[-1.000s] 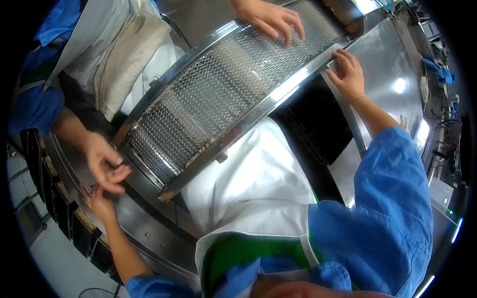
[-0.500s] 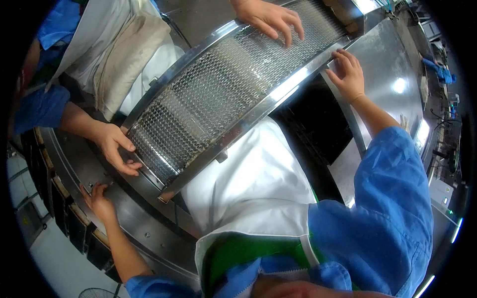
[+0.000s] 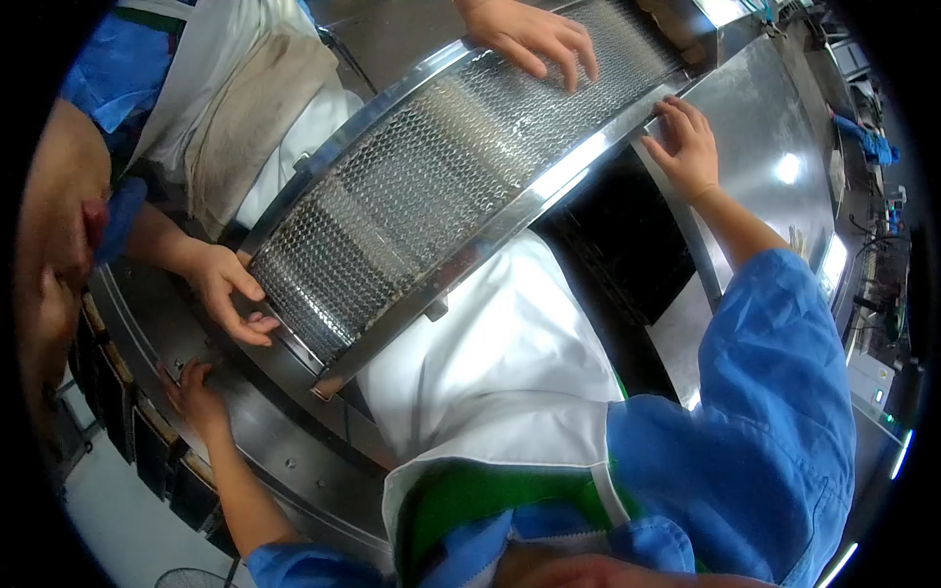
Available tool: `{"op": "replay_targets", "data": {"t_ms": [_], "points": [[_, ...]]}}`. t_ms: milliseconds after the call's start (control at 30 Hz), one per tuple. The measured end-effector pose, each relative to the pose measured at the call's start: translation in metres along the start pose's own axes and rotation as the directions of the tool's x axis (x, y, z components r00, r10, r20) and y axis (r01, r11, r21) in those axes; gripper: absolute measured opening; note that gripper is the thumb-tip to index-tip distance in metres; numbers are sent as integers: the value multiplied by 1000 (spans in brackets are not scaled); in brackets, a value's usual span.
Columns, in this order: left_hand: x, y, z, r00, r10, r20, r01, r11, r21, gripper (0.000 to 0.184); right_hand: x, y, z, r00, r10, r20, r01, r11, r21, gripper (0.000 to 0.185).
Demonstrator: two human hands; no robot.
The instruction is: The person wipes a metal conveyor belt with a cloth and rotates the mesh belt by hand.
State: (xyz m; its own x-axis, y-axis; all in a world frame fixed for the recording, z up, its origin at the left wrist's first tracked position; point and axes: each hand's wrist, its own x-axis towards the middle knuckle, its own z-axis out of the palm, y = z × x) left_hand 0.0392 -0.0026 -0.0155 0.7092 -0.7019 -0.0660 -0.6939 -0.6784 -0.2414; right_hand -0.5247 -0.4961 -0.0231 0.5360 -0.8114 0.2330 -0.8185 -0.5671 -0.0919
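Blue-sleeved, a co-worker (image 3: 123, 225) leans farther into view at the far left than a second ago. Below, the person's left hand (image 3: 201, 402) is where it was, fingers loosely apart near the outer edge of the steel ring (image 3: 260, 421), with nothing visible in it. The co-worker's near hand (image 3: 227, 294), then beside that left hand, has moved to the left end of the mesh tray (image 3: 564, 178), thumb and fingers parted. That tray slants up from the ring, its near long edge passing over the person's white apron (image 3: 510, 343). Another hand (image 3: 537, 41) spreads over its far edge, unmoved. Rightmost, the person's right hand (image 3: 688, 147), also unmoved, has thumb and curled fingers apart, fingertips seemingly touching the tray's near edge close to its right corner.
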Motion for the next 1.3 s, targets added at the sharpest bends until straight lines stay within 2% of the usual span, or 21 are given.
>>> {"op": "replay_targets", "data": {"t_ms": [133, 233, 300, 400, 633, 700, 833, 933, 1033, 1200, 1300], "points": [[-1, 1, -5, 997, 65, -37, -66, 998, -17, 27, 0, 1, 1, 1000, -4, -3, 4, 1000, 9, 54], [-1, -7, 1, 989, 137, -60, -138, 990, -5, 37, 0, 2, 2, 1000, -8, -7, 8, 1000, 4, 54], [-2, -10, 7, 987, 132, -91, -133, 991, 0, 26, 0, 2, 2, 1000, -10, -9, 10, 1000, 1, 54], [0, -17, 14, 980, 154, -129, -161, 986, -45, 27, 0, 0, 1, 1000, 4, -1, -4, 1000, -4, 54], [0, -13, 12, 988, 130, -89, -133, 991, -29, 23, 0, -1, 0, 1000, -6, -8, 6, 1000, -7, 53], [0, -20, 21, 997, 47, -59, -52, 995, -80, 24, 0, -1, 0, 1000, -7, -8, 7, 1000, -12, 53], [1, -28, 25, 998, 52, -29, -55, 992, -110, 26, 0, 0, 1, 1000, 1, -5, -1, 1000, 11, 53], [1, -21, 17, 997, 73, -15, -74, 996, -49, 25, 0, -1, -1, 1000, 5, 4, -5, 1000, 5, 53], [1, -18, 15, 999, 31, -9, -31, 996, -84, 24, 0, -1, -1, 1000, 4, 9, -4, 1000, -1, 53], [1, -24, 19, 993, 104, -55, -107, 992, -60, 24, 0, 0, 0, 1000, 0, 0, 0, 1000, 5, 53], [0, -22, 18, 996, 76, -56, -79, 995, -57, 24, 0, 0, 0, 1000, -3, -2, 3, 1000, 18, 53]]}}
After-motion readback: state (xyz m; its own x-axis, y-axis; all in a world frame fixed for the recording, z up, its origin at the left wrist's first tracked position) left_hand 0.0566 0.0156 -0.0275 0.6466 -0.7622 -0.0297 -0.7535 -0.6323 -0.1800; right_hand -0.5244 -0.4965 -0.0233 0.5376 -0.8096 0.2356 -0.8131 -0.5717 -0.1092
